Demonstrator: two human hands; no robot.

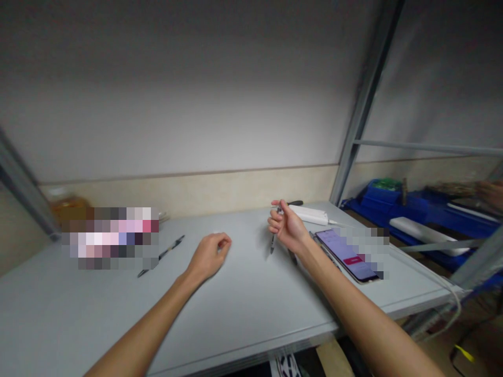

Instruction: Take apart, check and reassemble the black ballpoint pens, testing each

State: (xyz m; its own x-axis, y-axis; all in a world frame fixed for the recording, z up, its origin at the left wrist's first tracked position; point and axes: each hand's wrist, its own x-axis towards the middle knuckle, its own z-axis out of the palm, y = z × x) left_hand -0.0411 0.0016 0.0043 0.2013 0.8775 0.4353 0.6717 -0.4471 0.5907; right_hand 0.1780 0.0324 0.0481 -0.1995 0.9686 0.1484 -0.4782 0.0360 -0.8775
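Note:
My right hand [288,228] is raised a little over the grey table, its fingers wrapped round a pen [272,243]. The pen points down, its lower end just above or at the tabletop; I cannot tell which. To the left, my left hand [210,255] rests on the table with loosely curled fingers, and no object shows in it. Beyond that hand a second dark pen [172,247] lies slantwise on the table. Beside my right forearm is a phone [348,254] with its screen lit, and a thin dark item, partly hidden by the arm, lies along its left edge.
A white power strip [310,214] with a cable lies behind my right hand, near a black-handled tool [295,202]. A blurred-out pinkish item [113,238] is at the left. Metal posts [359,115] frame the table [243,314]. Blue bins [381,199] and another person's hand [491,193] are at far right.

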